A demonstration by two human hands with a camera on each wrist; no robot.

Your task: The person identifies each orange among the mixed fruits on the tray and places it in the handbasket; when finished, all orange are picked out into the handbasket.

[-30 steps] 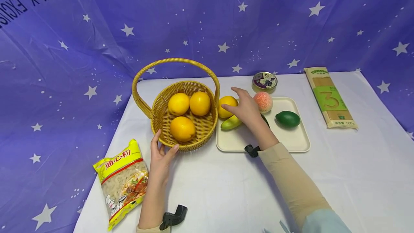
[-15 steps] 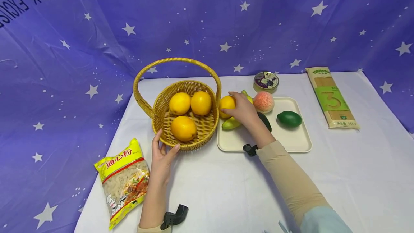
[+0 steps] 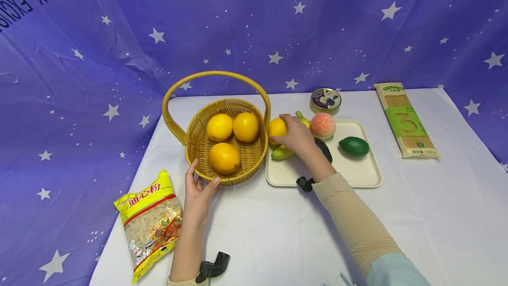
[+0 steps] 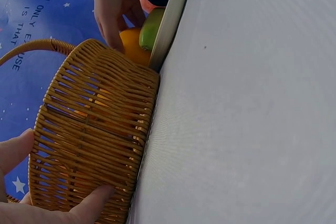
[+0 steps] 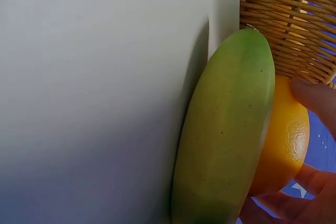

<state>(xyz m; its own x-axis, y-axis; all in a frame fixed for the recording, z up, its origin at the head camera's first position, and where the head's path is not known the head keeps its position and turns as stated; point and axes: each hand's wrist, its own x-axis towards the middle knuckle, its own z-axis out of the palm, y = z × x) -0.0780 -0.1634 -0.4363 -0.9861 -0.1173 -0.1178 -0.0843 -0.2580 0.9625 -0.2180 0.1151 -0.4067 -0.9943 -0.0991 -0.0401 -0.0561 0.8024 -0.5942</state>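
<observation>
My right hand (image 3: 296, 136) grips an orange (image 3: 277, 128) at the tray's back left corner, thumb on one side and fingers round the other, as the right wrist view shows. A green-yellow banana (image 5: 226, 129) lies right beside that orange, partly under my hand in the head view. My left hand (image 3: 197, 195) rests spread against the near left side of a wicker basket (image 3: 254, 167), its thumb (image 4: 94, 203) pressing the outer wall. Inside the basket sit three orange-yellow fruits (image 3: 224, 158). The basket stands upright, close against the tray.
On the cream tray (image 3: 285, 178) also lie a peach (image 3: 323, 126), a green fruit (image 3: 354, 146) and a dark green one (image 3: 323, 149). A round tin (image 3: 325, 99) stands behind it. Noodles (image 3: 406, 120) lie far right, a pasta bag (image 3: 152, 224) near left. The basket's handle (image 3: 216, 73) arches high.
My right hand has lowered leftward onto the orange and its fingers have closed round it. My left hand and the basket stay where they were.
</observation>
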